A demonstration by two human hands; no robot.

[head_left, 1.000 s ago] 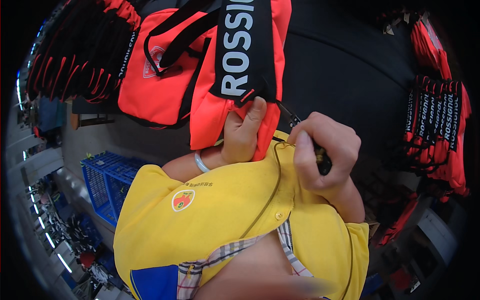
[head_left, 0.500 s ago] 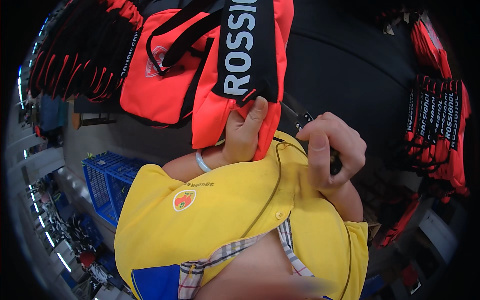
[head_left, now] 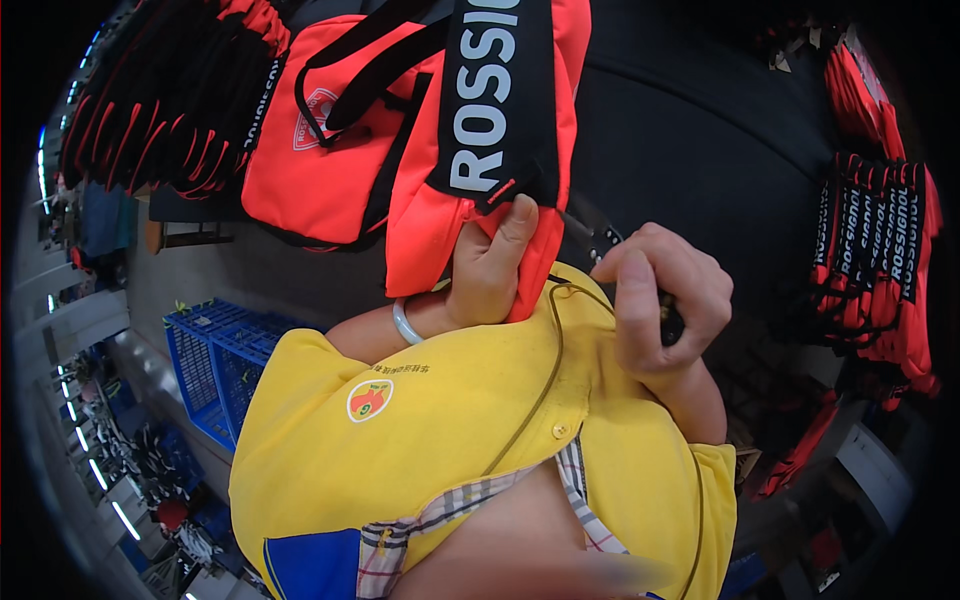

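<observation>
A bright red-orange bag (head_left: 415, 235) with a wide black panel (head_left: 490, 110) bearing white lettering lies across the table edge in front of me. My left hand (head_left: 490, 255) grips its near end, thumb pressed on the fabric by the panel's lower edge and a short red loop. The other fingers are tucked out of sight under the cloth. Just right of the bag, my right hand (head_left: 670, 295) is closed round a small bladed tool (head_left: 608, 236) with a dark handle. Its metal tip points up-left toward the bag; the palm hides most of it.
Another red bag (head_left: 310, 190) with black straps lies to the left, beside a stack of black-and-red bags (head_left: 160, 110). More folded bags (head_left: 875, 250) are stacked at the right. A dark cloth (head_left: 680, 120) covers the table. Blue plastic crates (head_left: 205, 375) stand on the floor at left.
The bladed tool has tilted slightly in my right hand, and its blade looks different. My left hand keeps its hold on the bag with almost no movement.
</observation>
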